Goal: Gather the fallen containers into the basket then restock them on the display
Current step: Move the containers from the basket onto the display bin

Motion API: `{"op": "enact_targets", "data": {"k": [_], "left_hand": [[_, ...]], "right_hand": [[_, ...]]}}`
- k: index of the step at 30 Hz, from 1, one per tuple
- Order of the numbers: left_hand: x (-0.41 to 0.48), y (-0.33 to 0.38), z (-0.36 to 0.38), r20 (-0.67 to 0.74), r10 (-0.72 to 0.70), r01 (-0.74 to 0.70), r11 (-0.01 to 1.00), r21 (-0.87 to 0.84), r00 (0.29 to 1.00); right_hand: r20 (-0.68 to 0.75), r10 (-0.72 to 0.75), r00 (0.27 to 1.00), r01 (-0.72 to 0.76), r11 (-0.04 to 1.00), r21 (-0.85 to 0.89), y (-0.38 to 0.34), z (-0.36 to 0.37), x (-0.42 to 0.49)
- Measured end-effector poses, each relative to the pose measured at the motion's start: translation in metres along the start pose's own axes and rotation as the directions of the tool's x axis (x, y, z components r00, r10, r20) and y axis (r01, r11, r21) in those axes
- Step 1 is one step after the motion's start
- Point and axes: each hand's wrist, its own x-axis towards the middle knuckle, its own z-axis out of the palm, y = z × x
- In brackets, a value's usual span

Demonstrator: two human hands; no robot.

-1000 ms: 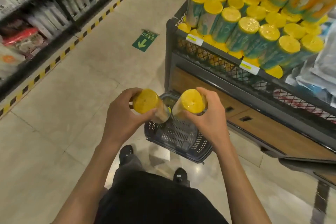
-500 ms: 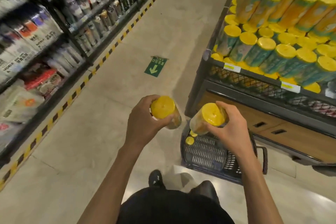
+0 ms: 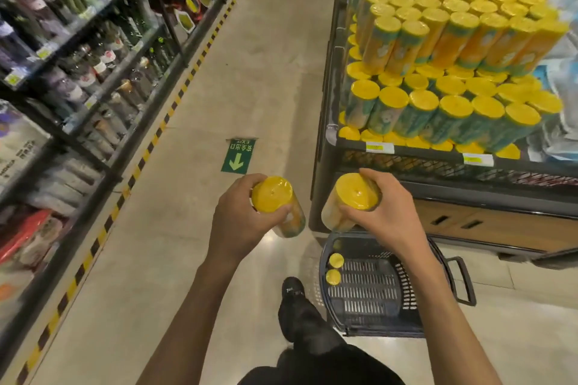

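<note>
Left hand [image 3: 240,216]: wrapped around one yellow-lidded container [image 3: 276,206], lid tilted toward the camera, held above the floor [image 3: 256,78]
Right hand [image 3: 387,212]: clasped on a second yellow-lidded container [image 3: 350,200], fingers over the lid edge, held just in front of the display's lower corner
Two held containers: side by side, apart, not touching
Basket [image 3: 375,287]: dark plastic, standing on the floor below the right hand, beside the display base; handle folded out to the right
Inside basket: two more containers [image 3: 334,269] upright against the left wall, yellow lids showing
Display [image 3: 438,153]: right of the aisle, tiers of matching yellow-lidded containers stacked upright, price tags on the front rail
Floor sign [image 3: 237,156]: green with a downward arrow, ahead of the left hand
Shelves [image 3: 78,66]: left of the aisle, filled with bottles and packets, yellow-black tape along the base
Shoe [image 3: 292,291]: black, just left of the basket
</note>
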Motion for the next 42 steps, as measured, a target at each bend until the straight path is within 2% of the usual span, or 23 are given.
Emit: {"op": "enact_targets", "data": {"k": [7, 11, 19, 25, 29, 32, 37, 42], "left_hand": [[0.117, 0.028, 0.015, 0.116, 0.131, -0.134, 0.991, 0.013, 0.985], [0.177, 0.052, 0.032, 0.203, 0.235, -0.243, 0.97, 0.014, 0.951], [0.264, 0.101, 0.087, 0.423, 0.44, -0.496, 0.868, 0.025, 0.792], [0.313, 0.159, 0.126, 0.497, 0.541, -0.623, 0.782, 0.0, 0.679], [0.345, 0.198, 0.154, 0.549, 0.598, -0.697, 0.716, -0.038, 0.584], [0.367, 0.226, 0.174, 0.58, 0.615, -0.728, 0.683, -0.053, 0.534], [0.4, 0.252, 0.203, 0.61, 0.627, -0.755, 0.652, -0.07, 0.484], [0.423, 0.269, 0.23, 0.641, 0.644, -0.82, 0.57, -0.039, 0.417]], "right_hand": [[-0.116, 0.091, 0.989, -0.092, 0.996, -0.001, 0.005, -0.018, 0.078], [-0.165, 0.11, 0.98, -0.118, 0.992, -0.038, 0.011, -0.039, 0.119], [-0.246, 0.206, 0.947, -0.248, 0.957, -0.154, 0.034, -0.096, 0.171], [-0.261, 0.261, 0.929, -0.32, 0.922, -0.216, 0.047, -0.142, 0.2], [-0.302, 0.306, 0.903, -0.372, 0.908, -0.193, 0.059, -0.166, 0.218], [-0.301, 0.328, 0.895, -0.394, 0.899, -0.192, 0.067, -0.184, 0.235], [-0.29, 0.351, 0.89, -0.431, 0.856, -0.287, 0.078, -0.211, 0.264], [-0.256, 0.357, 0.898, -0.431, 0.833, -0.348, 0.09, -0.229, 0.296]]}}
